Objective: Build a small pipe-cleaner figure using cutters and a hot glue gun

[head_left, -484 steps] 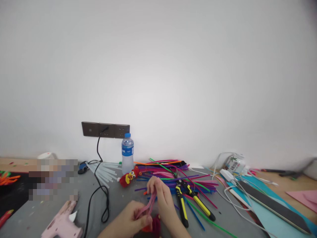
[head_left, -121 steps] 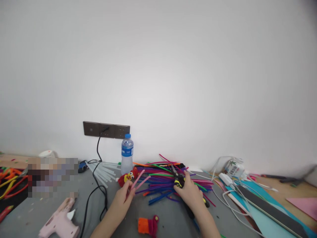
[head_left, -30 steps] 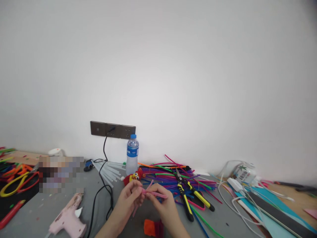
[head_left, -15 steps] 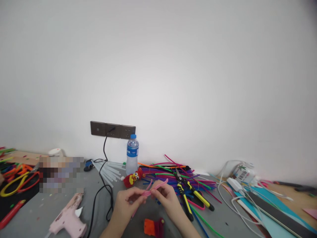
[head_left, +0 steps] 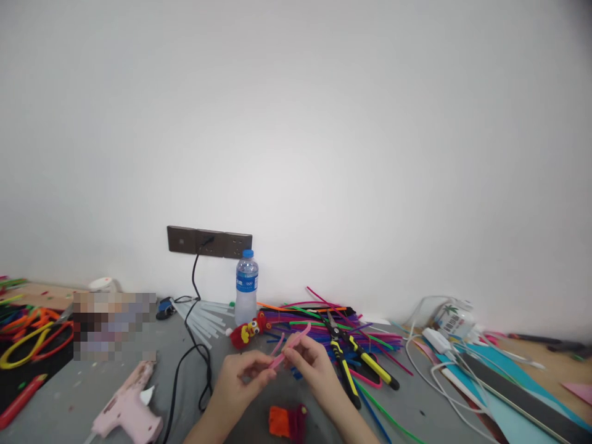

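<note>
A: Largest first: what do we have around us?
B: We face a white wall (head_left: 296, 154) with a dark socket panel (head_left: 222, 244) and a black cable (head_left: 193, 274) plugged in. Below it our gray table (head_left: 416, 388) spreads out, with a heap of colored fuzzy stems (head_left: 319, 336) near the wall. We see pliers (head_left: 334, 333) resting on the heap and a pink glue gun (head_left: 127, 407) at the lower left.
A: Any containers?
B: We have one bottle (head_left: 246, 283) upright by the wall, blue cap (head_left: 248, 253) on; how full it is, we cannot tell. An orange-and-maroon piece (head_left: 279, 422) lies between our forearms, and a red figure (head_left: 247, 333) with big eyes lies just before the bottle.
A: And our fingers?
B: Our left hand (head_left: 240, 376) has thumb and fingertips clamped on pink stems (head_left: 301, 336) — our right hand (head_left: 312, 364) pinches them just beside. We hold them above the table, free ends up and rightward.
A: What differs?
B: Four seconds back, our right hand is on the pliers; now it is on the pink stems, and the pliers lie with handles spread.
</note>
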A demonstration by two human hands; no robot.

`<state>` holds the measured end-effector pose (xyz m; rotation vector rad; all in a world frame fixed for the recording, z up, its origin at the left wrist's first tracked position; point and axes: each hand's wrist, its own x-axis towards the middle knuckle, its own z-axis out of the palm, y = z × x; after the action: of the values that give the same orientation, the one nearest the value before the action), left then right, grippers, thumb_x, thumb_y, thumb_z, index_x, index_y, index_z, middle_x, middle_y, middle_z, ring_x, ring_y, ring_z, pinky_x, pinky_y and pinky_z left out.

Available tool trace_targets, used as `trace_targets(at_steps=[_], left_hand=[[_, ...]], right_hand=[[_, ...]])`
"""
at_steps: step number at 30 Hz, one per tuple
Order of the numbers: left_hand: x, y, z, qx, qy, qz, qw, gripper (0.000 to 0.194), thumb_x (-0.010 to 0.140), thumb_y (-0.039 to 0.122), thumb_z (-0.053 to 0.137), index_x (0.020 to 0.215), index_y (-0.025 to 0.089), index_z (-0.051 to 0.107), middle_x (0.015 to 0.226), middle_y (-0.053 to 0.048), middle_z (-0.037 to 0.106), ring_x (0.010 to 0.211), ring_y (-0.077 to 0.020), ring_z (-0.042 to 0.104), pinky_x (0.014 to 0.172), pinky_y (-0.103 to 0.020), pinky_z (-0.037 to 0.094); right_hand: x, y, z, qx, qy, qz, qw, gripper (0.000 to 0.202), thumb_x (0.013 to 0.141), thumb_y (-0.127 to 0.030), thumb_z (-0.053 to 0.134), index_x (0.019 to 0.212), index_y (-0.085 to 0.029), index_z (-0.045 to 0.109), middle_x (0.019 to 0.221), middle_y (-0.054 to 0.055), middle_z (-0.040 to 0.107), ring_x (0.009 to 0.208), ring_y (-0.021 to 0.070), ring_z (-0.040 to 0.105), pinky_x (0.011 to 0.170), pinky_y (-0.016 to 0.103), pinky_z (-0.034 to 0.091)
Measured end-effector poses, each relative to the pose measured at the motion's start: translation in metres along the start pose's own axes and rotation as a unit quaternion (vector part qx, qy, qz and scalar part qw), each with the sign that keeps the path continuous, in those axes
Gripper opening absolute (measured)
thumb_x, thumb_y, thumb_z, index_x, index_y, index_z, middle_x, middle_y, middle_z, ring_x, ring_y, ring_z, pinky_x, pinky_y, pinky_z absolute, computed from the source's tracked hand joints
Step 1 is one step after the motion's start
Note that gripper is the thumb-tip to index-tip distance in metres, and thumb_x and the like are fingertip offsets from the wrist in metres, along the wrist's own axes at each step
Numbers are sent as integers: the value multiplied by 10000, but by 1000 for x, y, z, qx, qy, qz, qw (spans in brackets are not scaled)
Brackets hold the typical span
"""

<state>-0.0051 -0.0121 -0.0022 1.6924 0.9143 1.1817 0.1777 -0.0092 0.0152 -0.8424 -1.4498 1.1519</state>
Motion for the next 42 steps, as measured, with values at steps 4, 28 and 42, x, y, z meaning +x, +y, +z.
trace_targets(at_steps=[4, 28, 42], left_hand=[[3, 1, 5, -119, -56, -67, 989, 630, 791, 711, 508, 710, 134, 749, 659, -62, 666, 574, -152, 560, 545, -236, 453], [-2, 4, 10, -256, -142, -185, 938, 382, 601, 429, 851, 686, 132, 626, 617, 25, 585, 505, -73, 455, 524, -200, 348], [1, 5, 10, -267, -74, -184, 943, 454, 675, 523, 783, 651, 186, 480, 497, 74, 468, 441, -61, 358, 450, -195, 237]], right_hand=[[-3, -8, -6, 7, -58, 28, 998, 339, 795, -487, 691, 727, -160, 638, 623, -10, 574, 578, 124, 508, 562, 235, 393], [-8, -13, 1, 72, -124, 69, 987, 340, 784, -487, 711, 801, -189, 547, 654, -43, 549, 550, 102, 489, 535, 214, 381], [-6, -14, 6, -5, -59, -5, 998, 286, 842, -444, 655, 745, -189, 571, 821, 48, 620, 799, 195, 588, 738, 314, 459]])
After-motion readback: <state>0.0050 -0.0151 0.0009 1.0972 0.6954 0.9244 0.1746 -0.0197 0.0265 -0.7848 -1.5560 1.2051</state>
